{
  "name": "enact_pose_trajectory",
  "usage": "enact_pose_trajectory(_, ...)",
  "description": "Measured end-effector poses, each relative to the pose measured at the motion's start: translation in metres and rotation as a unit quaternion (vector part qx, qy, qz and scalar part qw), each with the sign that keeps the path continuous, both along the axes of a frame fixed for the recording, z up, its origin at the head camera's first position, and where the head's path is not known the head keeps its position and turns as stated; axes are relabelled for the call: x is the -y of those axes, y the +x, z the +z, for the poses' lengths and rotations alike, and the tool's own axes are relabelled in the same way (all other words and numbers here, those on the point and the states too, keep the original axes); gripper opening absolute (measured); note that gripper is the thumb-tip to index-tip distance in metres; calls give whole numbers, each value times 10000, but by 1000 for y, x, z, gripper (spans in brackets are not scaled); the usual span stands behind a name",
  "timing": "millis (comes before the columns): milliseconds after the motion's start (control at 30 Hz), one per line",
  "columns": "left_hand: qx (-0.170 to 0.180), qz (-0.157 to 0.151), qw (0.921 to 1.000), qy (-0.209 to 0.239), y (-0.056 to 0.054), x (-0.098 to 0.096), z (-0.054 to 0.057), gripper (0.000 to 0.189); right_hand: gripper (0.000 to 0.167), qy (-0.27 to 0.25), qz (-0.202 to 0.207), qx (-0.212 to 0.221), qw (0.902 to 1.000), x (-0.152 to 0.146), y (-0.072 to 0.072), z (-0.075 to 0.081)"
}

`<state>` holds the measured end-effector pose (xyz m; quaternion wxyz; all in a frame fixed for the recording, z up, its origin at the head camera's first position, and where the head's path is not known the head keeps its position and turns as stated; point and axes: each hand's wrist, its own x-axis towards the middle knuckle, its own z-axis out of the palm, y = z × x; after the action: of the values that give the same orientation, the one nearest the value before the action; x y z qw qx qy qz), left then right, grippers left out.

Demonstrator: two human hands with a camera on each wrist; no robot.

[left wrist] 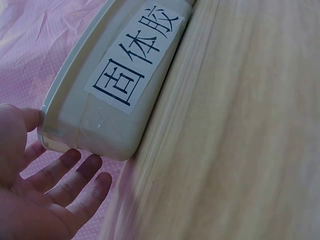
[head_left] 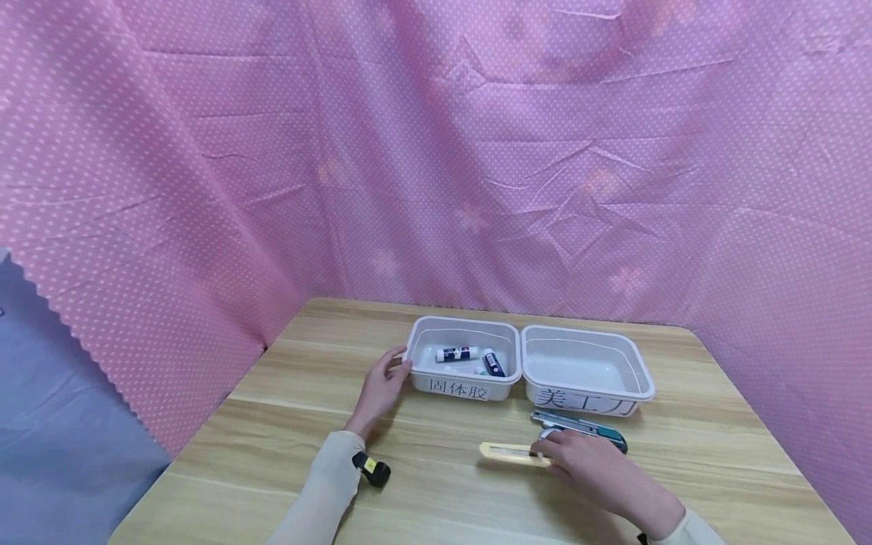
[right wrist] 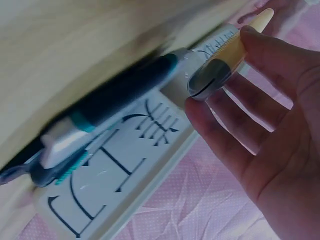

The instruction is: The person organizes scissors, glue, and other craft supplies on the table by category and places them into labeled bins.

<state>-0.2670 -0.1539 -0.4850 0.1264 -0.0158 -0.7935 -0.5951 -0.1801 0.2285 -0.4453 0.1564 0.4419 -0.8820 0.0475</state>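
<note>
My right hand (head_left: 596, 465) pinches a yellow utility knife (head_left: 507, 453) between thumb and fingertips, just above the table. In the right wrist view the dark end of the yellow utility knife (right wrist: 212, 77) lies along the fingertips. Beyond that hand rests a teal-and-grey utility knife (head_left: 579, 424), partly hidden, with another silvery tool beside it. My left hand (head_left: 381, 386) holds the left end of a white bin (head_left: 507, 390). In the left wrist view its thumb is at the rim of the white bin (left wrist: 95, 122), and the fingertips touch the outer wall.
Beside the left bin stands a second white bin (head_left: 643, 393), labelled in Chinese characters like the first. Glue sticks (head_left: 458, 353) lie inside the left bin. Both bins stand toward the back of the wooden table (head_left: 238, 469), before a pink dotted curtain (head_left: 518, 189).
</note>
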Motion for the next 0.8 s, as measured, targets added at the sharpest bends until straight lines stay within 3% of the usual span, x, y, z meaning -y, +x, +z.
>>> enact_pose_trajectory(433,19,-30,10000,-3,-1,1,-3,48,32,-392,41,-704,9967,12,1,17)
enact_pose_trajectory(800,-15,-27,10000,-5,-2,1,-4,48,30,-556,-177,-417,9974,26,-7,36)
